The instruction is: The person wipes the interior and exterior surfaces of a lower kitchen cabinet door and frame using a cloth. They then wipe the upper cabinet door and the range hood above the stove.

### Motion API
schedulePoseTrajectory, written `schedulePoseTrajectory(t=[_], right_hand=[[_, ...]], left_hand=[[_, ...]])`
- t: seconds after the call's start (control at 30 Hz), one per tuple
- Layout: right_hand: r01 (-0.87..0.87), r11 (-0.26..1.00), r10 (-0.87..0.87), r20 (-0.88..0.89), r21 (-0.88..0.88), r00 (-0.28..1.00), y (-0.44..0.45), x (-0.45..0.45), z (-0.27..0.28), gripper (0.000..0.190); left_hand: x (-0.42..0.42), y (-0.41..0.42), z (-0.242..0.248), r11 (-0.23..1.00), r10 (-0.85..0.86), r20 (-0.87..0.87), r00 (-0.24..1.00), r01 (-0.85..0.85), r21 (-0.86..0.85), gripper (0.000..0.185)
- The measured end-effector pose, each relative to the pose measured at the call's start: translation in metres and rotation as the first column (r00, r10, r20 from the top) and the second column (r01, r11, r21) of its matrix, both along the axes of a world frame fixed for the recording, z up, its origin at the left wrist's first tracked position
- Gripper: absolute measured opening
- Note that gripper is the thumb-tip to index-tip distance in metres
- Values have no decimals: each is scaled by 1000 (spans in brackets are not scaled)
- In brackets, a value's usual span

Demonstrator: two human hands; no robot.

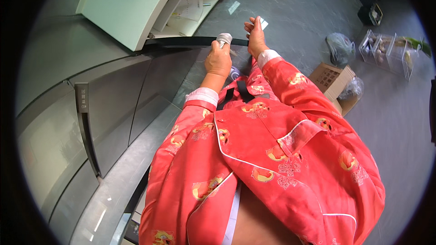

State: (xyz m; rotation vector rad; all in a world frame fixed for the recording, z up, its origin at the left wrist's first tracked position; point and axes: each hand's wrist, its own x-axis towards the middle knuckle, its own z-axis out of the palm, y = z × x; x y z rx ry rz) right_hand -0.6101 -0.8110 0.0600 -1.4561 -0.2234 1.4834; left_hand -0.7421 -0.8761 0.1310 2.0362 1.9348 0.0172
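My left hand [218, 60] is closed around a crumpled whitish cloth or wrap [224, 38], which sticks out beyond the thumb and fingers; whether anything is inside it cannot be told. My right hand [257, 35] is to the right with its fingers apart and nothing visible in it. Between and beyond the hands runs a long black edge strip [180, 42], passing behind the cloth and ending beside my right hand; contact there is unclear. Red printed sleeves with pale cuffs cover both arms.
A pale cabinet [119, 6] with an open compartment holding papers stands at upper left. Grey cabinet fronts [115, 109] with a dark handle [87, 132] line the left. At right are a cardboard box [325, 78], a plastic bag [340, 47], a clear divided rack [388, 52] and a dark bin [369, 15].
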Motion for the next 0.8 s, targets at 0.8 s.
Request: schedulePoseTrajectory(t=[0.8], right_hand=[[-356,934,299,606,-28,737,14,-7,9,57]], left_hand=[[-87,12,-17,935,229,171,958,-266,234,19]])
